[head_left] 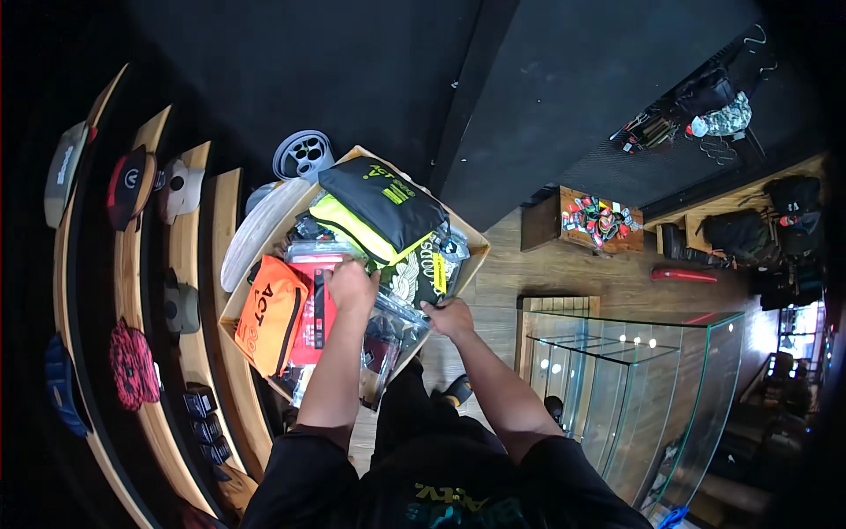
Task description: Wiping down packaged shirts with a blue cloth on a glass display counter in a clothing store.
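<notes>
A cardboard box (478, 256) full of packaged goods is in front of me. Inside its middle, my left hand (352, 286) is closed beside a flat red package (308, 322); its fingertips are partly hidden. My right hand (451, 317) is at the box's right side, fingers closed on the edge of a clear plastic bag (401, 319). An orange zip pouch (269, 317) lies left of my left hand. A black and lime-yellow pouch (383, 207) rests on the far part of the pile. Beyond my right hand is a dark package with pale printing (423, 273).
Wooden shelves with caps (132, 189) run along the left. A grey round object with holes (304, 156) stands behind the box. At the right is a glass display case (634, 370). A wooden crate with small colourful items (599, 220) and bags (736, 234) are farther off.
</notes>
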Demonstrator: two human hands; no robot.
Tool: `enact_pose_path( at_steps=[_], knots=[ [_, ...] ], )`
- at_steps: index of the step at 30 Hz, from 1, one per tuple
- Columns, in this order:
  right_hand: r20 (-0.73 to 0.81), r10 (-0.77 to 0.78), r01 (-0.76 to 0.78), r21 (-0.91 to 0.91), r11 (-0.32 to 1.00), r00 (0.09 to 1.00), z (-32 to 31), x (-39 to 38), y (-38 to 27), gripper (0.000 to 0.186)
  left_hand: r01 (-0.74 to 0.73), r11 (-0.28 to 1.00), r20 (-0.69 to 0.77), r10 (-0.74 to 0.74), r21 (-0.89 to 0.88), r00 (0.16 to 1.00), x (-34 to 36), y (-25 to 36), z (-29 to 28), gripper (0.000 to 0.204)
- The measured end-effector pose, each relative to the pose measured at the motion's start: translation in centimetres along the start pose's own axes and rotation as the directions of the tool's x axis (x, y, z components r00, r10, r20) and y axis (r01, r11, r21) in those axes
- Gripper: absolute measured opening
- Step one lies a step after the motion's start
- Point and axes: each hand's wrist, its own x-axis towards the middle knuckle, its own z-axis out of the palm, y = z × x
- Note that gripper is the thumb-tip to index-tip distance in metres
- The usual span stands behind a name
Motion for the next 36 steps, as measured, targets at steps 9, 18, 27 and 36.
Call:
enact_pose_path(
  at_steps=[9, 18, 27, 36],
  knots=[
    [-0.138, -0.009, 0.015, 0.042, 0.999, 0.99, 1.5, -4.2, -1.2, 0.068, -0.107, 0.991, -0.213, 0.087, -0.083, 0.973, -2.6, -0.6, -0.8, 0.008],
    [0.273, 0.198, -0.307, 0.455, 0.836, 0.942, 0.3, -5.4, -0.6, 0.069, -0.296, 0.886, -0.381, 0.151, -0.358, 0.912, -5.7, 0.4, -2.4, 0.008],
    [0.577, -0.08, -0.531, 0.791, 0.302, 0.813, -2.6, -9.4, 1.4, 0.037, -0.505, 0.493, -0.414, 0.29, -0.708, 0.863, -13.7, 5.6, -13.5, 0.008],
    [0.233, -0.405, -0.257, 0.966, -0.005, 0.884, -12.7, -16.9, 3.5, 0.031, -0.524, -0.04, -0.474, 0.491, -0.85, 0.731, -18.0, 15.2, -20.5, 0.009]
  ],
)
